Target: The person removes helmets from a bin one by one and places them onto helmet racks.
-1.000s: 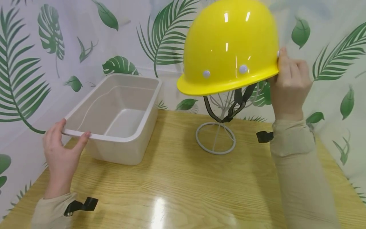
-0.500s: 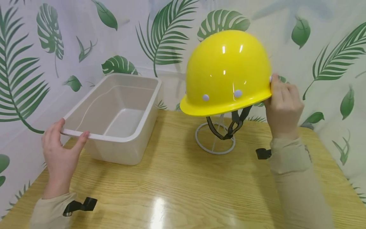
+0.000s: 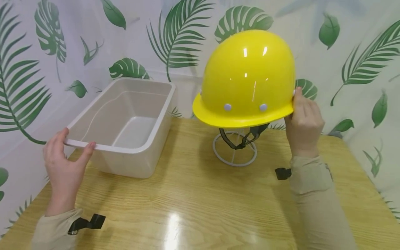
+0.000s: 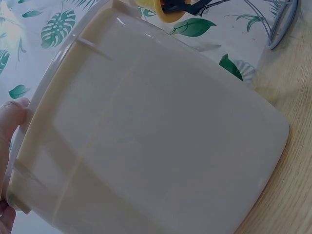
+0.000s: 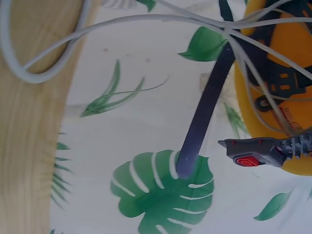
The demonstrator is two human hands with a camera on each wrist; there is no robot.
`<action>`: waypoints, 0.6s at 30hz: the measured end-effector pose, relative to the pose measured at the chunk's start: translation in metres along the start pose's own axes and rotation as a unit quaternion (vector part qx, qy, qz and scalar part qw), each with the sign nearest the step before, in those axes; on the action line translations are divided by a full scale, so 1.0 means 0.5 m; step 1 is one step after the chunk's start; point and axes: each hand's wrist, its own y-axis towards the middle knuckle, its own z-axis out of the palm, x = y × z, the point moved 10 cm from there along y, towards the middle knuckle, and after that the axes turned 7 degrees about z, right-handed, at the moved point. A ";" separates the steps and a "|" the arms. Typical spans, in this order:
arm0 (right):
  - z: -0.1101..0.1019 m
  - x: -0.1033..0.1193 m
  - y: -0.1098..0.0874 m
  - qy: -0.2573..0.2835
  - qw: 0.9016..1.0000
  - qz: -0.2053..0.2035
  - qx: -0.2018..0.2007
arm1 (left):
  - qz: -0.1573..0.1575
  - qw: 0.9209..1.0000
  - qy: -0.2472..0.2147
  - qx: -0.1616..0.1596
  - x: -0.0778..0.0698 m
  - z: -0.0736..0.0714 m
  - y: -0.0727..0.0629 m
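A yellow hard hat (image 3: 250, 80) covers the top of a white wire stand (image 3: 234, 164), brim lower on the left. My right hand (image 3: 304, 125) pinches its brim at the right end. Below the shell hangs a black chin strap (image 3: 240, 146). The right wrist view looks up past the stand's wires (image 5: 151, 18) into the hat's inside (image 5: 246, 97), with a dark headband adjuster (image 5: 256, 151). At left, my left hand (image 3: 64, 170) holds the near-left rim of a light grey plastic bin (image 3: 122, 163), thumb outside. The bin's side (image 4: 170, 117) fills the left wrist view.
Both bin and stand are on a wood-grain table (image 3: 193, 208). Behind it hangs a white leaf-print backdrop (image 3: 193, 52), close to the bin's back and left side. A black strap (image 3: 282, 173) sticks out from the right cuff, another (image 3: 93, 221) from the left.
My right hand has brought the hard hat down and slightly left over the stand, its brim now lower and more level. My left hand keeps its place on the bin.
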 end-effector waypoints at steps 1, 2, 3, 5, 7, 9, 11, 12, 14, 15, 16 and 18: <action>0.001 -0.002 -0.002 -0.002 1.000 -0.001 0.005 | 0.000 1.000 0.000 0.000 0.000 0.000 0.000; 0.003 -0.004 -0.005 -0.005 1.000 -0.002 0.009 | 0.000 1.000 -0.001 -0.001 0.000 0.000 0.000; 0.004 -0.006 -0.007 -0.006 1.000 -0.002 0.014 | 0.001 1.000 -0.002 -0.001 0.000 0.000 0.001; 0.005 -0.012 -0.015 -0.011 1.000 -0.001 0.023 | 0.003 1.000 -0.002 -0.001 -0.001 0.001 0.002; 0.007 -0.018 -0.022 -0.015 0.999 0.000 0.032 | 0.005 1.000 0.000 0.001 -0.002 0.002 0.003; 0.010 -0.023 -0.028 -0.017 0.999 0.000 0.041 | 0.003 1.000 -0.001 0.001 -0.002 0.002 0.003; 0.011 -0.026 -0.032 -0.016 0.999 -0.001 0.048 | 0.000 1.000 -0.002 0.001 -0.002 0.002 0.002; 0.011 -0.027 -0.034 -0.015 0.999 -0.002 0.049 | -0.001 1.000 -0.002 0.001 -0.002 0.002 0.002; 0.010 -0.026 -0.035 -0.016 0.999 -0.008 0.050 | -0.005 1.000 -0.004 0.001 0.000 0.001 0.000; 0.009 -0.025 -0.036 -0.018 0.999 -0.012 0.050 | -0.006 1.000 -0.003 0.001 0.000 0.001 0.000; 0.008 -0.023 -0.037 -0.021 0.998 -0.018 0.048 | -0.008 1.000 -0.003 0.002 0.001 0.001 -0.001; 0.007 -0.017 -0.040 -0.031 0.998 -0.034 0.046 | -0.014 1.000 -0.001 0.005 0.004 0.001 -0.002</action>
